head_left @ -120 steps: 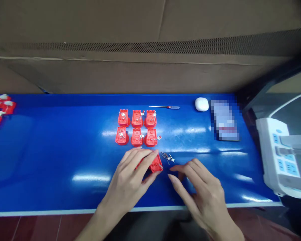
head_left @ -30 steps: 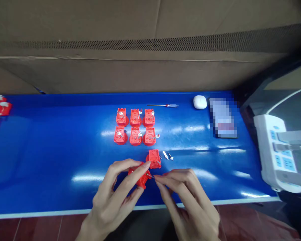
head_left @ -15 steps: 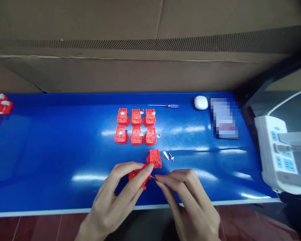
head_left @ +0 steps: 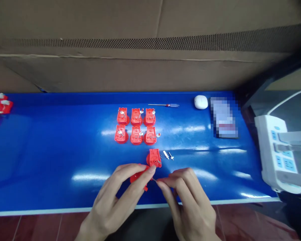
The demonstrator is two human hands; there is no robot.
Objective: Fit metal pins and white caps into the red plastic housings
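Our red plastic housing (head_left: 138,177), tilted in the left hand (head_left: 110,201), our thin metal pin (head_left: 154,179), pinched in right fingers (head_left: 164,182), tip just beside it

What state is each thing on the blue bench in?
Left hand, gripping a red plastic housing
Right hand, pinching a thin metal pin
Second red plastic housing, resting on the blue bench
Six red plastic housings, two rows of three, metal parts fitted
Thin screwdriver, red-and-clear handle, lying flat
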